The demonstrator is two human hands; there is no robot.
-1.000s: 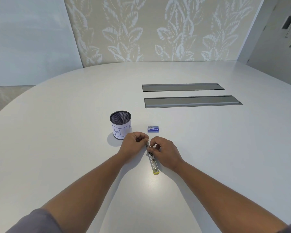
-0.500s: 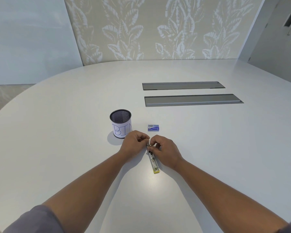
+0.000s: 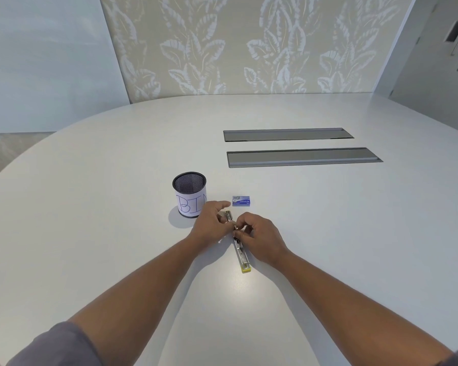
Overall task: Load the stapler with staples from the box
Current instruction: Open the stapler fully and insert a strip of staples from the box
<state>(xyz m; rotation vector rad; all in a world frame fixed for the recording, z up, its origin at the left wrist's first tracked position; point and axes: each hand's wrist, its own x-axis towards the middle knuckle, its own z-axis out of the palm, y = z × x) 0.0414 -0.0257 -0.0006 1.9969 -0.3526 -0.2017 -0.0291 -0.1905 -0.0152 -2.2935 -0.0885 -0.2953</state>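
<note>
The broad rounded table (image 3: pixel 95 207) is plain white with two long grey metal panels (image 3: pixel 302 157) set flush in its top, and behind it the wall panel (image 3: pixel 249 46) is beige, printed with pale white leaf sprays. The black mesh cup (image 3: pixel 189 184) wears a white paper band lettered "BIN" in dark pen, and the little staple box (image 3: pixel 241 201) is blue with white print. The opened silver-metal stapler (image 3: pixel 242 256) ends in a yellow tip, and the person's sleeve (image 3: pixel 56 347) is grey.
</note>
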